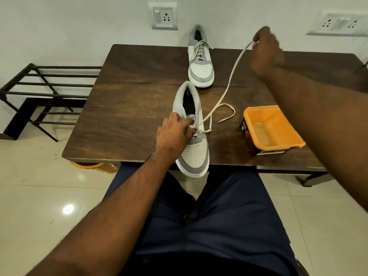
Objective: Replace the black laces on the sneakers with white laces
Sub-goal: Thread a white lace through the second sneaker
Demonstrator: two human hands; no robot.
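— Nearest us, our left hand (175, 132) grips the near sneaker (192, 134) at the table (127, 96) edge; and the lace?

— Our right hand (265, 49) pinches the white lace (231, 76) high; far sneaker (200, 58) is already laced.

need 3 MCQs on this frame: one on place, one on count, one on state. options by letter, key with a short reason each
1. Where does the orange container stand on the table?
A. To the right of the near sneaker
B. Behind the far sneaker
C. On the floor rack

2. How many sneakers are on the table?
A. One
B. Two
C. Three

3. What is the right hand doing?
A. Resting flat on the table
B. Holding the container
C. Pinching the white lace, raised above the table

Key: 1 A, the container sits right of the near sneaker. 2 B, the near one and the far sneaker. 3 C, the white lace runs from the near sneaker's eyelets up to the fingers, while the left hand holds that sneaker.
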